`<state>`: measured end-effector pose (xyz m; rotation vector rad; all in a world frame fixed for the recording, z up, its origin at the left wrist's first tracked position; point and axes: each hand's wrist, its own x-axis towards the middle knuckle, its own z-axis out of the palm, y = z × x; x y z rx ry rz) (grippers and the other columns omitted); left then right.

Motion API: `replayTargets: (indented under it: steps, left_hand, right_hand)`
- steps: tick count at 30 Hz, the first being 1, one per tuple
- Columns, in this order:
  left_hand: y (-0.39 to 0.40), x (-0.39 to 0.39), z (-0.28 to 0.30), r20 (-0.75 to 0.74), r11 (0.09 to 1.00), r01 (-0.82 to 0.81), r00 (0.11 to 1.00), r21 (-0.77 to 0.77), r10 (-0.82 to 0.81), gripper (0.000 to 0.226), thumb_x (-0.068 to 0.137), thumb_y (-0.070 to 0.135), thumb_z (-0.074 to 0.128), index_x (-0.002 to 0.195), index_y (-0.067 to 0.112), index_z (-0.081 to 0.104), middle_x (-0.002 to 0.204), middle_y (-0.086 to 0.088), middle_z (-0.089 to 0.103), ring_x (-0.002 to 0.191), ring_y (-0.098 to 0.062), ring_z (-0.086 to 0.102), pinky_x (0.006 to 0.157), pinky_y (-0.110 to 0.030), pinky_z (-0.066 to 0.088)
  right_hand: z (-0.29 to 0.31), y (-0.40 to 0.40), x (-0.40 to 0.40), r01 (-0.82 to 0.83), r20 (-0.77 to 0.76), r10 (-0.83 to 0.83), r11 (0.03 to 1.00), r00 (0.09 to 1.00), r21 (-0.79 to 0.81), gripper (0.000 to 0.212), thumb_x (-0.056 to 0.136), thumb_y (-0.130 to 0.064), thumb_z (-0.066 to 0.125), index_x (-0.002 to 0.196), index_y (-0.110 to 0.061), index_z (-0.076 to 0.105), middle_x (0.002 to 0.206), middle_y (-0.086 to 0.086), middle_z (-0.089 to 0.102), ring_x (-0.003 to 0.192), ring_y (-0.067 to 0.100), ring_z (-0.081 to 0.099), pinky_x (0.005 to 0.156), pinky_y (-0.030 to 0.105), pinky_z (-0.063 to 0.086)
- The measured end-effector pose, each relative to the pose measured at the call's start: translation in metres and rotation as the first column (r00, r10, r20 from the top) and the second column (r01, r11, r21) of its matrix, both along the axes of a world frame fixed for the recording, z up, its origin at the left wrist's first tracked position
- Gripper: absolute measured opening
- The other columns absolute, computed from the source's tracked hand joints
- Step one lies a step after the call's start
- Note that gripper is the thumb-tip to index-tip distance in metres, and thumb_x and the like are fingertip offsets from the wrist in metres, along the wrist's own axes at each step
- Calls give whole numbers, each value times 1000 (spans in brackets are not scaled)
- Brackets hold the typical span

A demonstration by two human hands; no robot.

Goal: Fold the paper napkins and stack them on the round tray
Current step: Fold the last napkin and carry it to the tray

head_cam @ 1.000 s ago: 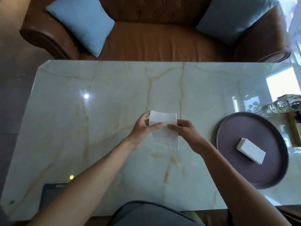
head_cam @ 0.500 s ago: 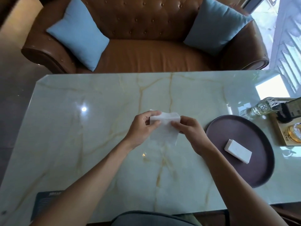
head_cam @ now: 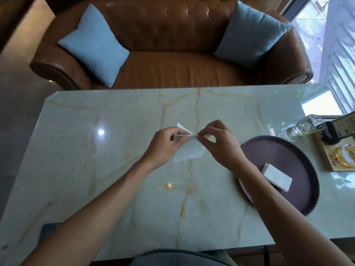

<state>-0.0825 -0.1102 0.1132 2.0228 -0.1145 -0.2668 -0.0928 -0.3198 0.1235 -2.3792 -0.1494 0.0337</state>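
Napkin [head_cam: 189, 150] hangs between your hands above the middle of the tabletop [head_cam: 96, 169], half folded, its lower flap drooping toward the marble. Your left hand [head_cam: 165, 145] pinches one end of the crease and your right hand [head_cam: 221, 144] pinches the other, fingers curled tight on the paper. To your right, the round tray [head_cam: 299, 164] carries one folded napkin [head_cam: 277, 177], lying flat near its middle.

Thin paper like this probably tears or skews if you pull the crease taut unevenly, and a crooked fold would likely make the stack lean. Your right forearm also crosses the tray's near rim, so a careless swing could nudge it.

The far flap is mostly hidden behind your fingers, so you cannot tell whether the edges line up. A glass bottle [head_cam: 303, 127] beyond the tray is blurred.
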Motion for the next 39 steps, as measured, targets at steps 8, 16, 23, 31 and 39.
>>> replayTargets:
  steps: [8,16,23,31,39]
  left_hand:
    - [10,8,20,141,985,102,982,143,-122,13,93,29,72,92,17,77,126,10,69,125,0,58,105,-20,42]
    - [13,5,17,-70,993,38,996,-112,-46,10,92,19,73,93,10,77,87,3,80,81,-6,73,77,-24,55]
    - [11,2,14,-334,881,-161,943,-444,4,12,94,11,69,100,2,73,92,-12,76,81,-18,72,73,-32,62]
    - [18,6,6,-528,831,-230,844,-506,-88,12,78,18,70,90,16,67,83,-2,70,74,-15,66,65,-27,56]
    - [-3,-2,-10,-491,921,-196,871,-336,6,16,94,12,68,108,8,74,91,0,77,77,-10,73,73,-30,58]
  right_hand:
    - [27,-8,13,-110,-102,108,994,989,-13,11,96,-30,70,93,-23,79,86,-16,73,84,2,64,71,8,42]
    - [9,-43,9,45,-187,-11,982,982,181,14,94,-27,73,89,-16,81,85,-5,80,86,12,75,80,32,54]
    - [-24,-43,-17,319,-595,146,731,790,603,49,94,-46,64,130,-12,67,127,6,74,119,19,69,105,40,50]
    - [-25,-20,-15,398,-595,107,648,797,650,9,92,-10,72,86,-8,67,81,5,69,78,18,67,74,27,56]
    - [2,-18,-8,310,-572,97,760,814,571,9,97,-11,67,102,-7,73,92,5,76,83,19,71,74,34,59]
